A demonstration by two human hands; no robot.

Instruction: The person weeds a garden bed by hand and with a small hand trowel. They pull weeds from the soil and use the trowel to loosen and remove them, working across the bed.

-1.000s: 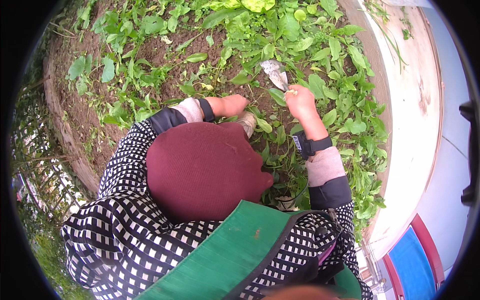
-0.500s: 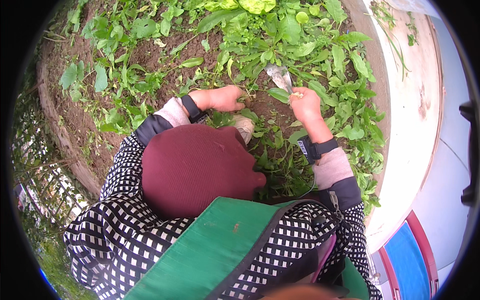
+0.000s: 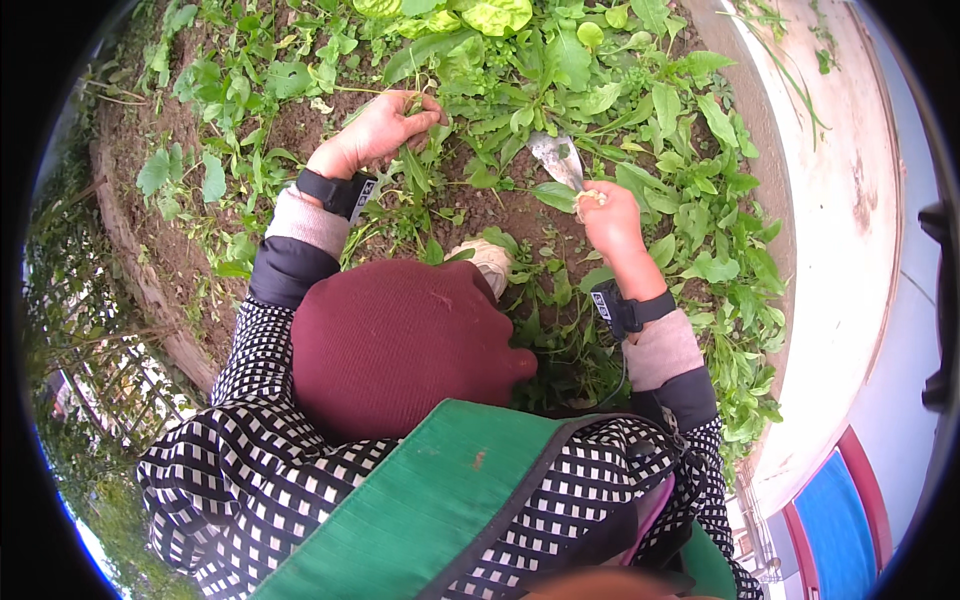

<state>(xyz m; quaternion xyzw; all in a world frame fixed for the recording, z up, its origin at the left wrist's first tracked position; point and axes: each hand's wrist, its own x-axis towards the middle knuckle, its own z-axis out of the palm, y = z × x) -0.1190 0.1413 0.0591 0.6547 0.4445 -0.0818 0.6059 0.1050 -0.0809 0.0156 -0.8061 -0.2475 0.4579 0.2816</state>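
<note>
My right hand (image 3: pixel 612 220) is wrapped round the handle of a small hand trowel (image 3: pixel 556 158). Its metal blade, smeared with soil, points away from me and lies among leafy green plants (image 3: pixel 600 100). Something pale shows at the fingers of this hand, too small to name. Farther forward and to the left, my left hand (image 3: pixel 385 130) is closed, with thin green plant stems (image 3: pixel 418 104) at its curled fingertips. The lower ends of the stems are hidden by the hand. Below it, loose greens (image 3: pixel 410 185) lie on the brown soil (image 3: pixel 490 210).
A pale shoe (image 3: pixel 488 262) shows beside my maroon-covered knee (image 3: pixel 400 350). Bright lettuce (image 3: pixel 497 14) grows at the far edge. A concrete border and a whitish ledge (image 3: pixel 840 220) curve along the right; a low edging (image 3: pixel 150 270) and a fence run along the left.
My left hand has moved forward and left, away from the shoe, with green stems at its fingers. The right hand and trowel have stayed nearly in place.
</note>
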